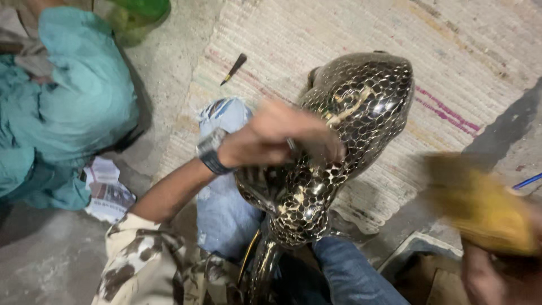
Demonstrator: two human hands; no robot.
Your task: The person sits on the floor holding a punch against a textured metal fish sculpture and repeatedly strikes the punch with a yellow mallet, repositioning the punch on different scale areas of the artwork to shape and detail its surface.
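Head view: the left hand (282, 135) is clenched on a thin tool against the shiny patterned sculpture (344, 130), which rests on the person's lap over the mat (350, 34). Right of the sculpture, the blurred right hand (485, 271) grasps a yellow cloth (480, 203); left of it lies a printed paper (107, 192).

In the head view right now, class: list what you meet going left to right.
Teal cloth bundle → crumpled newspaper → wristwatch → left hand → shiny patterned metal animal figure → blurred yellow cloth in the right hand.

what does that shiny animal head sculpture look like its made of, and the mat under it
Sculpture: seems polished metal, dark with pale scale-like inlay; mirror highlights suggest it, though glazed ceramic is possible. Mat: looks like woven fabric, matte cream with faded pink stripes and ribbed texture.
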